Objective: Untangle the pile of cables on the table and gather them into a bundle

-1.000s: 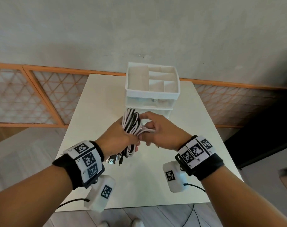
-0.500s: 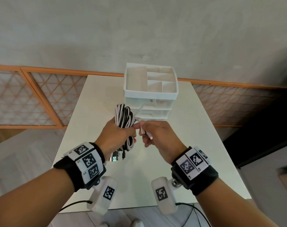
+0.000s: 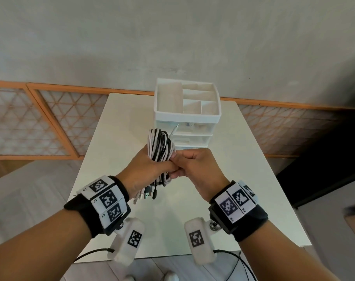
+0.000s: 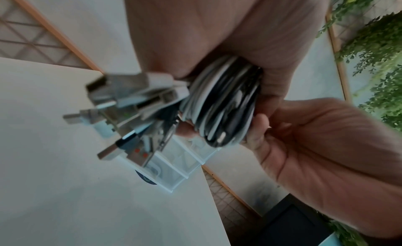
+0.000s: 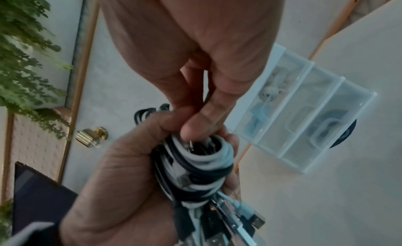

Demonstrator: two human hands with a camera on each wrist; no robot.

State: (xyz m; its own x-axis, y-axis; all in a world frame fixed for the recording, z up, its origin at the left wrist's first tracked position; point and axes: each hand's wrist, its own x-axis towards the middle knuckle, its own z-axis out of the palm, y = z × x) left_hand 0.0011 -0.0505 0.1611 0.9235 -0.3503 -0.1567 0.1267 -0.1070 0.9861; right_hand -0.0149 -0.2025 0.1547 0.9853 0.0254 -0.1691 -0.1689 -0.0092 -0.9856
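Gripping-wise you had it pretty solid: your left hand point(image 3: 146, 169) was wrapped tight around the middle of the cable bundle point(image 3: 161, 151), black and white strands coiled together, held up in the air above the table point(image 3: 115, 122) and just in front of the white drawer organizer point(image 3: 187, 116). Loops stuck out the top of your fist and the USB plugs point(image 3: 147, 194) dangled out the bottom. Your right hand point(image 3: 194, 167) was tucked right up against the left one, thumb and fingertips point(image 5: 200, 127) pinching at a white strand wound crosswise around the coil; from the right wrist view it looked like you were working a cable end into the wraps, though the tip itself was mostly hidden under your thumb, so I couldn't say for sure.

So my read was that the untangling was basically done, with nothing loose showing on the table, and you were on the last bit: securing the wrap so the bundle holds itself.

Next move probably wanted the left hand staying clamped while the right tucked or pulled that end snug. Ease off too early and I'd guess those stiff coils would spring open. After that, just set it down on the table
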